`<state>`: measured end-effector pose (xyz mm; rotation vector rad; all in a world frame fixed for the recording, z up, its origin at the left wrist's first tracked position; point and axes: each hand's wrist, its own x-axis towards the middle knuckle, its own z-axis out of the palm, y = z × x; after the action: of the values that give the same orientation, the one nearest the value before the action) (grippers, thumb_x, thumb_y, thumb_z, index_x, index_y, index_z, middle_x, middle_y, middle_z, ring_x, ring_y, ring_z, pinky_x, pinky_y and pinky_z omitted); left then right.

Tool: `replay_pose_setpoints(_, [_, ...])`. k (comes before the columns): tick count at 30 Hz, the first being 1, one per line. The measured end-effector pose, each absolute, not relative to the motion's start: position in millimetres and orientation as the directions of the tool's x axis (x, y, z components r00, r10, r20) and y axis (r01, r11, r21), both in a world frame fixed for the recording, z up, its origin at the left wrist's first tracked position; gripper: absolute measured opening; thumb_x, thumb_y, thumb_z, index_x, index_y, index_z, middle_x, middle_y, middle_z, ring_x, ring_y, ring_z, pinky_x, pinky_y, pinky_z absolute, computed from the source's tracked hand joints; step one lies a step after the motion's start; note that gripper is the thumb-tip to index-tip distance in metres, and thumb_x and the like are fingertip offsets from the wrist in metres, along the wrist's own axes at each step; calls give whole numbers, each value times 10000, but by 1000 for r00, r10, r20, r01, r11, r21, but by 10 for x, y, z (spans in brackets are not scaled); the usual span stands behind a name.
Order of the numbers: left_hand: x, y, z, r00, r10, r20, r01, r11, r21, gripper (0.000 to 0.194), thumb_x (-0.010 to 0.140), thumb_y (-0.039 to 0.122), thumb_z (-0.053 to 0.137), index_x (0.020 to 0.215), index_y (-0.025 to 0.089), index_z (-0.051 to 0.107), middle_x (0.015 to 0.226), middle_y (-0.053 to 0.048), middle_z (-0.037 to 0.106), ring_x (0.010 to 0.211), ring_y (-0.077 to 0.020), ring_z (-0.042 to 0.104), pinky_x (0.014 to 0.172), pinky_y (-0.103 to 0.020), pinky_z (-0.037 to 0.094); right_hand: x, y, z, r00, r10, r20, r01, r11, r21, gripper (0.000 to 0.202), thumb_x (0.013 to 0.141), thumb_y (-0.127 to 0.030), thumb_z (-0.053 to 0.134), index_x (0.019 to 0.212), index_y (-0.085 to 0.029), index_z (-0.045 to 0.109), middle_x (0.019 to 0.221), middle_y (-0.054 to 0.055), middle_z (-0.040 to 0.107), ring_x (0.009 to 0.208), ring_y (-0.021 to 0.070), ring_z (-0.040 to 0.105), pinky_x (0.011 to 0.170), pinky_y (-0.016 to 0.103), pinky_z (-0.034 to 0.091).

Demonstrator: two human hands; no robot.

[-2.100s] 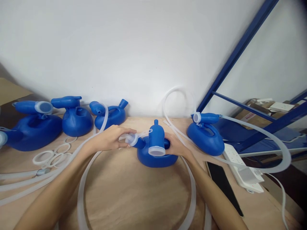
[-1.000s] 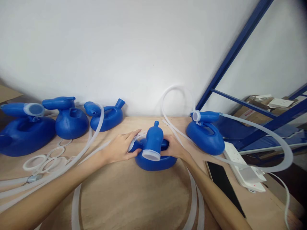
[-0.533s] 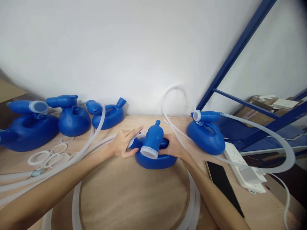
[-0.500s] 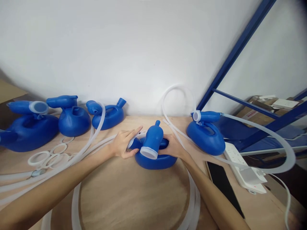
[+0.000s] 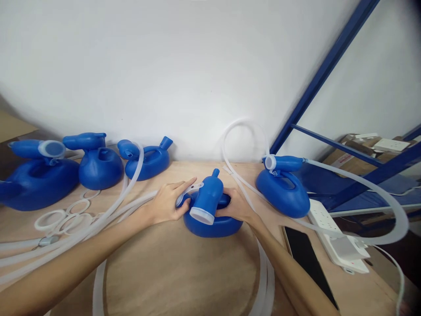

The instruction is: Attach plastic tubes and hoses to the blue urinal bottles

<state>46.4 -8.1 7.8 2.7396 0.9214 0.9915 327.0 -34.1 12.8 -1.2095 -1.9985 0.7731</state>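
Note:
A blue plastic urinal bottle (image 5: pixel 213 229) lies on the table in front of me. Over it sits a blue funnel-shaped head (image 5: pixel 211 193), its white-rimmed mouth tilted down toward me and its narrow spout pointing away. My left hand (image 5: pixel 169 199) is closed around the bottle's neck end on the left, thumb in front, on a white cap (image 5: pixel 179 200). From that cap a white strap (image 5: pixel 194 188) runs to the blue head. At the right, my right hand (image 5: pixel 237 204) grips the bottle by its handle side; some of its fingers are hidden behind the head.
More blue urinal bottles stand at the left (image 5: pixel 39 180) and at the right (image 5: pixel 283 193). White rings (image 5: pixel 51 219) and clear hoses (image 5: pixel 115 204) lie to the left. A phone (image 5: pixel 307 263) and a power strip (image 5: pixel 338 237) are at the right, near a blue metal frame (image 5: pixel 329 74).
My left hand has turned and closed more over the white cap, and more of the strap shows. The blue head leans slightly differently. My right hand keeps its hold.

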Motion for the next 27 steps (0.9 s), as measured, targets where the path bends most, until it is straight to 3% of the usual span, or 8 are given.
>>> replay_pose_setpoints(4, [474,-42,5,568,524,635,456,-842,288,570,946,337,518,1492,176,552,1114,-124,774,944,-267,752,828,-384,606,3271,-351,134,-343,908,242,525,398,-752,461,633,-421,947,1023,-225,800,1037,42,845,940,336,790,859,429,612])
replay_pose_setpoints(8, [513,-10,-128,473,476,741,439,-857,270,393,925,326,519,1252,179,680,1002,-118,782,864,-254,749,770,-368,611,3274,-360,151,-342,906,251,537,407,-739,466,641,-448,946,1019,-221,797,1042,55,844,947,341,789,870,438,612])
replay_pose_setpoints(12, [528,36,-258,413,483,772,503,-828,249,316,927,350,498,1104,190,705,949,-137,774,833,-271,741,766,-414,624,3281,-363,163,-349,901,259,534,418,-735,539,654,-495,944,1102,-236,794,1084,62,838,977,344,787,900,458,615])
replay_pose_setpoints(17, [448,155,-347,448,447,774,516,-836,184,372,909,485,522,1051,192,702,939,-152,769,842,-285,750,738,-411,631,3294,-364,154,-355,900,254,538,419,-732,674,590,-539,975,1159,-240,775,1106,68,833,1013,360,779,929,473,608])
replay_pose_setpoints(23, [373,256,-339,520,345,782,417,-901,121,506,885,621,556,1086,178,693,941,-161,780,853,-307,770,727,-418,629,3336,-358,130,-393,883,258,552,451,-702,636,645,-519,957,1180,-249,746,1149,69,811,1049,356,763,960,466,589])
replay_pose_setpoints(25, [381,242,-326,521,322,791,378,-917,125,522,907,615,527,1120,165,682,964,-171,782,854,-308,770,741,-428,625,3351,-353,103,-392,884,256,509,440,-740,794,638,-530,961,1325,-254,671,1233,90,782,1147,368,736,1018,485,571])
replay_pose_setpoints(27, [387,207,-297,519,310,797,337,-931,142,559,939,621,467,1170,152,666,1008,-184,781,876,-310,768,766,-439,620,3370,-345,46,-378,886,268,448,429,-784,1122,632,-538,967,1574,-270,419,1399,140,698,1304,376,664,1107,519,524])
